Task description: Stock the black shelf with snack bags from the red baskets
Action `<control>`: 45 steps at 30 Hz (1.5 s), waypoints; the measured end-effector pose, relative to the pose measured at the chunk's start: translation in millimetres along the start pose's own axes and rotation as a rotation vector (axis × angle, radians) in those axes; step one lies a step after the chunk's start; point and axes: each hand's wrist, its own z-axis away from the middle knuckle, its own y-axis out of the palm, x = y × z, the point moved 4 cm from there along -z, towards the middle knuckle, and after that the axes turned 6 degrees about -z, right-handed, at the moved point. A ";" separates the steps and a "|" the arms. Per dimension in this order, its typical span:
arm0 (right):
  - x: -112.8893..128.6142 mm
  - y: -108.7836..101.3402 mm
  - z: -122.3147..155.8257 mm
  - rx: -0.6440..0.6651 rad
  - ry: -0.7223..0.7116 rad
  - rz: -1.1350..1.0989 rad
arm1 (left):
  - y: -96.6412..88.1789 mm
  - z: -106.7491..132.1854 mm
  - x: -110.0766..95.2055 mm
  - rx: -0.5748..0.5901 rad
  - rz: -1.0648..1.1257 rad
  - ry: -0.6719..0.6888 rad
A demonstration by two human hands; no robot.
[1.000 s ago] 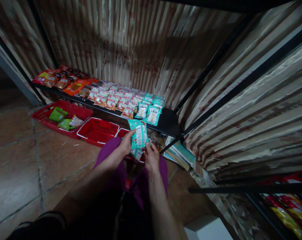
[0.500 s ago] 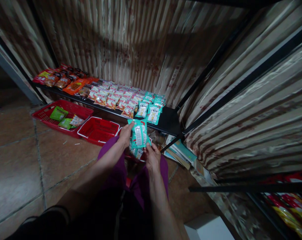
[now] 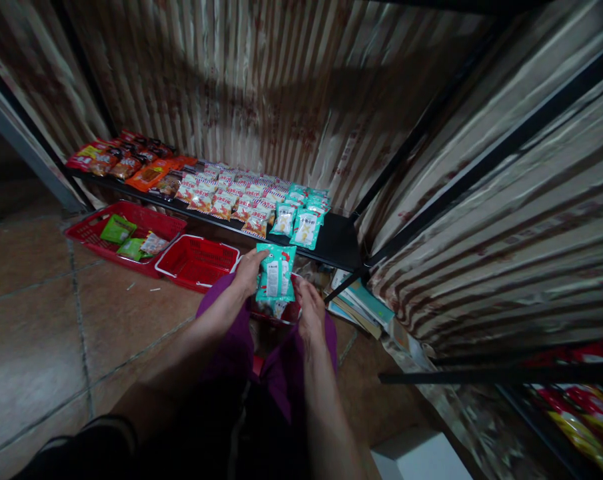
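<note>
A teal snack packet (image 3: pixel 275 275) stands upright between both my hands, above my purple-clad knees. My left hand (image 3: pixel 248 270) grips its left edge, fingers closed on it. My right hand (image 3: pixel 310 308) is at its lower right corner, fingers curled toward it. More packets show just below the held one, in a red basket (image 3: pixel 291 313) mostly hidden by my hands. On the low black shelf (image 3: pixel 338 241) ahead lie rows of teal packets (image 3: pixel 306 227) and red-and-white packets (image 3: pixel 226 197).
Two more red baskets sit on the tiled floor: one bare (image 3: pixel 196 261), one with green packets (image 3: pixel 116 230). Orange and red packets (image 3: pixel 126 160) fill the shelf's left end. Books (image 3: pixel 358 303) lie under the shelf. Striped curtains hang behind the racks. A white box (image 3: pixel 421 460) lies at lower right.
The teal packet has turned to face me more squarely and dropped slightly. My right hand slid toward its right corner. The view shifted a little.
</note>
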 end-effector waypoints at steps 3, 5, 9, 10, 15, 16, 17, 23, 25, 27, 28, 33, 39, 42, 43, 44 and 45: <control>15.7 4.1 -5.1 -0.008 0.009 -0.041 | 1.2 5.3 7.7 0.072 -0.062 -0.038; 22.5 7.5 -9.8 0.007 0.012 -0.062 | 2.9 8.8 13.3 0.134 -0.091 -0.065; 22.6 10.7 -17.7 -0.010 0.060 -0.075 | 6.0 14.5 20.3 0.203 -0.140 -0.101; 21.7 10.7 -18.8 -0.033 0.066 -0.080 | 6.9 16.0 20.3 0.205 -0.149 -0.099; 19.6 10.0 -20.7 -0.166 0.043 -0.104 | 12.4 24.6 16.0 0.209 -0.156 -0.093; 19.1 10.3 -21.0 -0.167 0.047 -0.102 | 12.8 25.5 16.2 0.212 -0.152 -0.101; 18.5 10.5 -21.2 -0.165 0.052 -0.100 | 12.5 25.8 16.9 0.212 -0.150 -0.112; 14.0 10.7 -13.8 0.012 0.086 -0.081 | 3.2 16.0 20.5 0.082 -0.119 -0.118; 11.5 10.3 -7.2 0.104 0.118 -0.054 | -0.1 12.0 17.5 -0.001 -0.095 -0.112; 8.3 8.9 -0.6 0.164 0.160 -0.024 | -2.6 8.8 13.9 -0.068 -0.081 -0.128; 6.6 8.2 2.0 0.179 0.182 -0.017 | -3.8 7.4 12.1 -0.097 -0.076 -0.135; -0.8 9.7 4.5 0.167 0.213 -0.066 | -8.8 1.7 8.4 -0.166 -0.060 -0.130; -10.0 4.7 -5.0 0.023 0.113 -0.045 | -10.4 2.8 12.4 -0.174 -0.095 -0.167; -6.2 1.4 -4.6 0.045 -0.010 0.177 | -8.6 5.1 11.4 -0.194 -0.104 -0.169; -1.8 1.6 -2.7 0.051 -0.095 0.296 | -7.5 5.7 10.9 -0.198 -0.103 -0.169; 3.7 3.0 0.4 0.053 -0.200 0.421 | -6.2 6.2 10.5 -0.204 -0.097 -0.167; 9.6 5.9 4.6 0.056 -0.313 0.539 | -4.8 6.6 9.9 -0.209 -0.087 -0.162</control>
